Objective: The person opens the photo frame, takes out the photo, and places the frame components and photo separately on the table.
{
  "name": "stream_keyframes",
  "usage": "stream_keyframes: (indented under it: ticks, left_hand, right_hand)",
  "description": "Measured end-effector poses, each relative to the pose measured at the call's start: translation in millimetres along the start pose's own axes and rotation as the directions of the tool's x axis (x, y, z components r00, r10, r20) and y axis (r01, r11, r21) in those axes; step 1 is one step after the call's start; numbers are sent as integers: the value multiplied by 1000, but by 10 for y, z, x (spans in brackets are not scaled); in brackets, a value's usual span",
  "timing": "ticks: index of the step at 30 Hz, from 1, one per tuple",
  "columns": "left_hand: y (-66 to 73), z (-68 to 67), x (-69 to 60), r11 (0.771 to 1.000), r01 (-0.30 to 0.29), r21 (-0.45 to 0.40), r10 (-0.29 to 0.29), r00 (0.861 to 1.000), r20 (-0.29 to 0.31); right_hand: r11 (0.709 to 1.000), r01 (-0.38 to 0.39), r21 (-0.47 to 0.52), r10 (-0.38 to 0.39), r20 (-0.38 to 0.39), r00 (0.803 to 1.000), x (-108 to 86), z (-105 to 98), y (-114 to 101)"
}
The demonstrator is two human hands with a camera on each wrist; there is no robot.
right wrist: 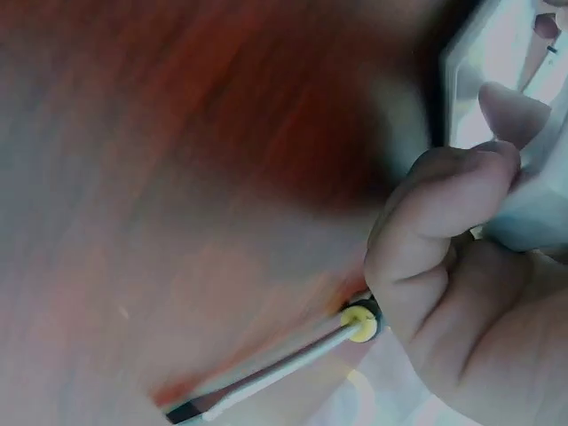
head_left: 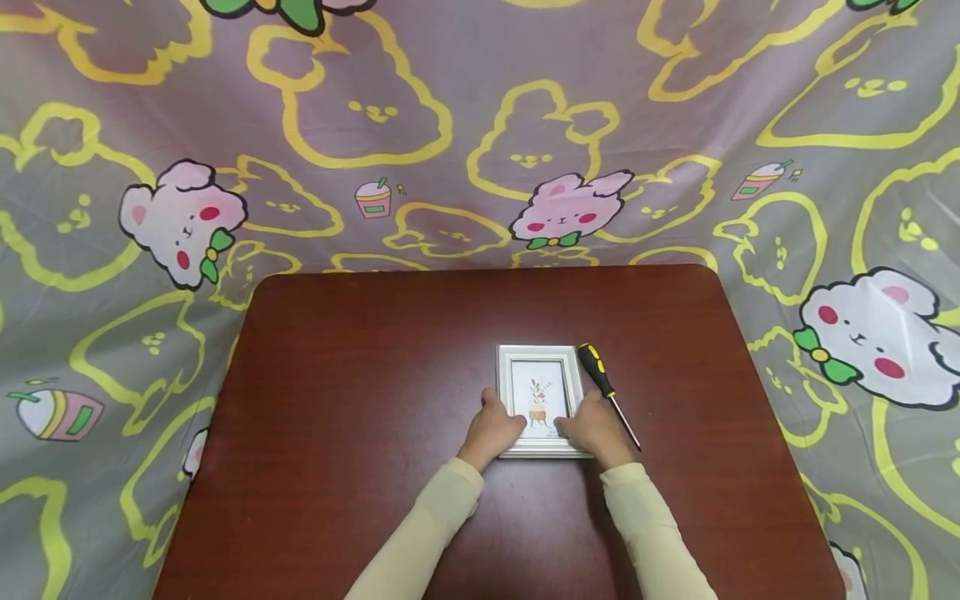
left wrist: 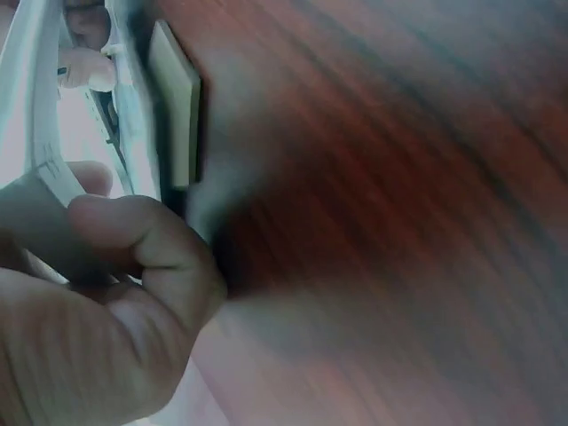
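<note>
Your head camera: high, facing forward and down; takes in most of tabletop (head_left: 337,392), patterned cloth (head_left: 420,58) beyond. Your wrist cameras: close in, facing left hand (left wrist: 106,328), right hand (right wrist: 470,293). All three share picture frame (head_left: 536,383); head and right wrist share screwdriver (head_left: 600,377).

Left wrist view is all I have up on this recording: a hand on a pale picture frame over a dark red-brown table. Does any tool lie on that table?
Observer: Yes, the head view shows a screwdriver on the table, just to the right of the picture frame.

Reviewer: Which way does it point?

Observer: Its metal tip is at the end nearer the person; the black and yellow handle lies at the far end.

Reviewer: And what does the print in the frame show?

Observer: The print shows a leafy plant with a reddish bloom in an orange-brown pot on thin legs.
</note>
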State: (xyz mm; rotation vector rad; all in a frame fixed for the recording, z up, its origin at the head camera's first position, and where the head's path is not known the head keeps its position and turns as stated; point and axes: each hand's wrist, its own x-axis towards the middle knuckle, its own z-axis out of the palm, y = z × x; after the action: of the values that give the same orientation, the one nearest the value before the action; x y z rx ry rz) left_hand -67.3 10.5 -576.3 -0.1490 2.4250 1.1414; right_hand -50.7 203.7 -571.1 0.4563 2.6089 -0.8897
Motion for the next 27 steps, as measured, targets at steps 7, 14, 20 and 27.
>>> stream_keyframes:
  ticks: [7, 14, 20, 27]
  left_hand:
    - [14, -27, 25, 1000, -21, 13, 22, 998, -58]
    - [-14, -83, 93, 993, -103, 49, 109, 984, -143]
    - [-94, -217, 177, 976, -205, 75, 217, 943, -251]
    - [-134, -463, 303, 972, -216, 95, 235, 919, -315]
  right_hand:
    - [1000, 20, 24, -19, -48, 999, 29, 1, -54]
    - [997, 68, 49, -62, -119, 991, 41, -33, -166]
    - [982, 186, 20, -179, -194, 965, 102, -20, -297]
    - [967, 253, 41, -236, -240, 942, 206, -15, -527]
